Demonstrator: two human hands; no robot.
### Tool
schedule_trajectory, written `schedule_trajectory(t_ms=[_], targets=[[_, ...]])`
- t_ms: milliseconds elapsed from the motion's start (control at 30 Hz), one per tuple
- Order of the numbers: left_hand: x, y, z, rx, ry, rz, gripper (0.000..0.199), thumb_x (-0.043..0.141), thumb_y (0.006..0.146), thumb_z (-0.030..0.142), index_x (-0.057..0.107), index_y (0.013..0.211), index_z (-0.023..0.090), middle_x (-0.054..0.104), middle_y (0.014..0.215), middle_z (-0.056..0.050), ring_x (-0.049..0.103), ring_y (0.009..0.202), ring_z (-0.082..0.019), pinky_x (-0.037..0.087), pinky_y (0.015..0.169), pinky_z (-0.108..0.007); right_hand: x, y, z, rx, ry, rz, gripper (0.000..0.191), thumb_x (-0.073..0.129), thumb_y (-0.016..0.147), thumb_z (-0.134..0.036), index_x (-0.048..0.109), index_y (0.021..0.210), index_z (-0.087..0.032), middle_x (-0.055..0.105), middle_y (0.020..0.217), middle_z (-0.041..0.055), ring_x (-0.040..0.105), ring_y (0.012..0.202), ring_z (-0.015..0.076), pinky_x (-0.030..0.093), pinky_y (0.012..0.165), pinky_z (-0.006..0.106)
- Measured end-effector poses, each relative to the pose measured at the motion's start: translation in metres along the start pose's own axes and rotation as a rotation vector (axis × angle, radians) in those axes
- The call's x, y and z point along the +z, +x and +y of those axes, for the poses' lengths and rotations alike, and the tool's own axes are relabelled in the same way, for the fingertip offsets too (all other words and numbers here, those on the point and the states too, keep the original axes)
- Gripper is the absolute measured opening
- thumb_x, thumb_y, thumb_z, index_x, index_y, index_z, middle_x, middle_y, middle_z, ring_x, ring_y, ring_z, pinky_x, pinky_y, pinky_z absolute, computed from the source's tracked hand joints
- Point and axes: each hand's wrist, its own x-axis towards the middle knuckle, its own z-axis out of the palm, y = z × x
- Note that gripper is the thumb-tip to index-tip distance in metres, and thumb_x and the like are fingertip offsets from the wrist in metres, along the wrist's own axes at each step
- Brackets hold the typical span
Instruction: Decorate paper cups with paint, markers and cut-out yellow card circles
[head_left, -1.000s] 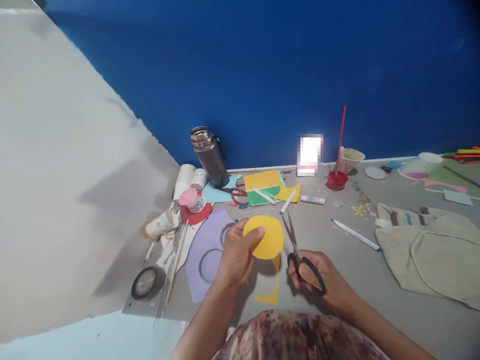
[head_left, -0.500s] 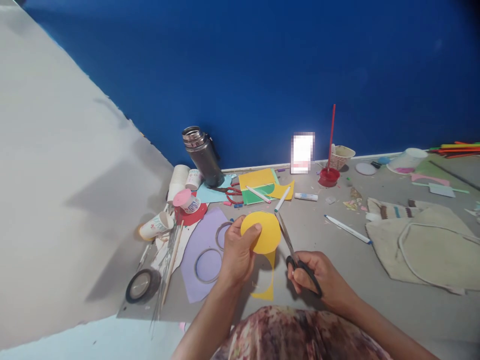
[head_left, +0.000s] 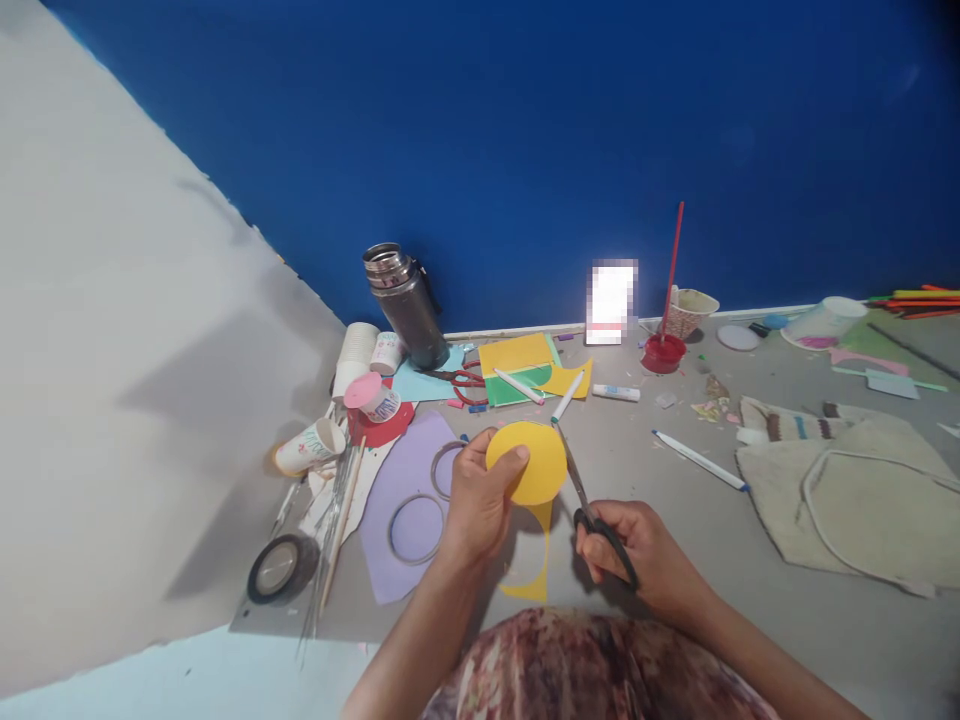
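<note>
Yellow disc [head_left: 541, 465]: it is hanging above the worktop [head_left: 626, 440] in front of the person, its flat face looking up toward the head camera; being round, it is spreading about evenly every way.
Left grip [head_left: 478, 495]: it is grasping the yellow disc by its left side, the thumb lying across the face and pointing up and right, the fingers mostly going out of sight behind.
Right grip [head_left: 626, 540]: it is clenching round the black handles of the scissors [head_left: 579, 488].
Scissors' long axis: it is running aslant, handles sitting at the lower right near the person, tips pointing away and slightly left.
Blades: they are lying nearly together along the disc's right edge; whether they are touching it, I cannot tell.
Disc's near edge: it is overlapping, in this view, a yellow offcut [head_left: 546, 545] that is lying on the worktop below.
Disc's far edge: it is coming near the tip of a green marker [head_left: 568, 397]; a glue stick [head_left: 616, 393] is lying farther right.
Room on the right: bare worktop is stretching from the scissors to a blue marker [head_left: 701, 461], and a cloth bag [head_left: 862, 510] is lying past that.
Room on the left: a purple sheet [head_left: 390, 460] bearing two rings [head_left: 416, 528] is filling the space beside the left grip.
Worktop's near edge: it is showing left of the left forearm, a black tape roll [head_left: 281, 568] sitting near the corner.
</note>
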Motion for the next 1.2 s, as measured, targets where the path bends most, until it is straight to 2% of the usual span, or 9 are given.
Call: schedule_trajectory(t_ms=[433,900,1000,1200], targets=[[-0.002,0.003,0.002,-0.029,-0.024,0.004,0.039,0.092,0.059,0.030,0.067,0.085,0.015,0.073,0.073,0.000,0.071,0.062,-0.016,0.059,0.065,-0.028,0.002,0.003,-0.009,0.073,0.042,0.024,0.046,0.078,0.064,-0.062,0.056,0.058,-0.022,0.057,0.049,-0.0011,0.050,0.049,0.0125,0.041,0.051,0.025],[-0.008,0.009,0.006,-0.039,-0.014,-0.019,0.036,0.091,0.057,0.028,0.067,0.080,0.015,0.073,0.069,-0.001,0.069,0.055,-0.015,0.057,0.057,-0.025,0.001,0.002,-0.008,0.105,-0.010,0.013,0.030,0.068,0.065,-0.046,0.053,0.054,-0.023,0.055,0.047,-0.0018,0.048,0.048,0.0123,0.039,0.050,0.024],[-0.011,0.009,0.008,-0.058,0.006,-0.032,0.037,0.091,0.056,0.028,0.065,0.078,0.016,0.073,0.067,0.000,0.068,0.052,-0.015,0.056,0.053,-0.025,0.000,0.000,-0.007,0.103,-0.013,-0.010,0.032,0.069,0.066,-0.047,0.051,0.054,-0.022,0.053,0.046,-0.0016,0.046,0.047,0.0120,0.037,0.049,0.024],[-0.015,0.010,0.012,-0.084,0.062,-0.063,0.037,0.091,0.054,0.029,0.063,0.075,0.016,0.073,0.065,-0.001,0.067,0.050,-0.016,0.056,0.051,-0.025,-0.001,0.000,-0.002,0.093,0.009,-0.059,0.048,0.073,0.064,-0.063,0.051,0.055,-0.022,0.053,0.048,-0.0006,0.044,0.048,0.0120,0.034,0.047,0.024]])
